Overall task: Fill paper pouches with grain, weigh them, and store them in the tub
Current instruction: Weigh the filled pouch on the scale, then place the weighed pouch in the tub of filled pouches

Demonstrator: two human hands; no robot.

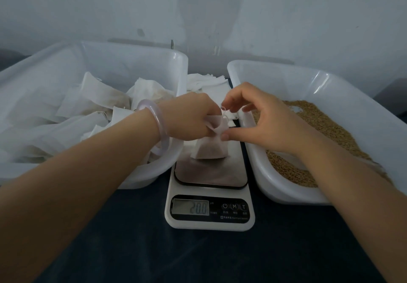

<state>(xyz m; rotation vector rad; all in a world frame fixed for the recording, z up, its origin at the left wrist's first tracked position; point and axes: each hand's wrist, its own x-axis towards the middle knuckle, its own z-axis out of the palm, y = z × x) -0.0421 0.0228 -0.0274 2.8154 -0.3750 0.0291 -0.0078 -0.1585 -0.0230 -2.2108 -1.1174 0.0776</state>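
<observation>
A filled white paper pouch (pixel 210 149) stands on the steel platform of a kitchen scale (pixel 210 208), whose display reads 20.0. My left hand (pixel 189 117), with a pale bangle on the wrist, grips the bunched neck of the pouch. My right hand (pixel 259 117) pinches the pouch's drawstring at the top, its thumb touching the pouch's neck. On the left is a white tub (pixel 154 170) with several filled pouches inside. To the right, a second white tub (pixel 259 172) holds loose brown grain (pixel 319 124).
A stack of flat empty pouches (pixel 207 81) lies behind the scale, between the two tubs. Everything rests on a dark blue table surface (pixel 198 258). A pale wall stands close behind the tubs.
</observation>
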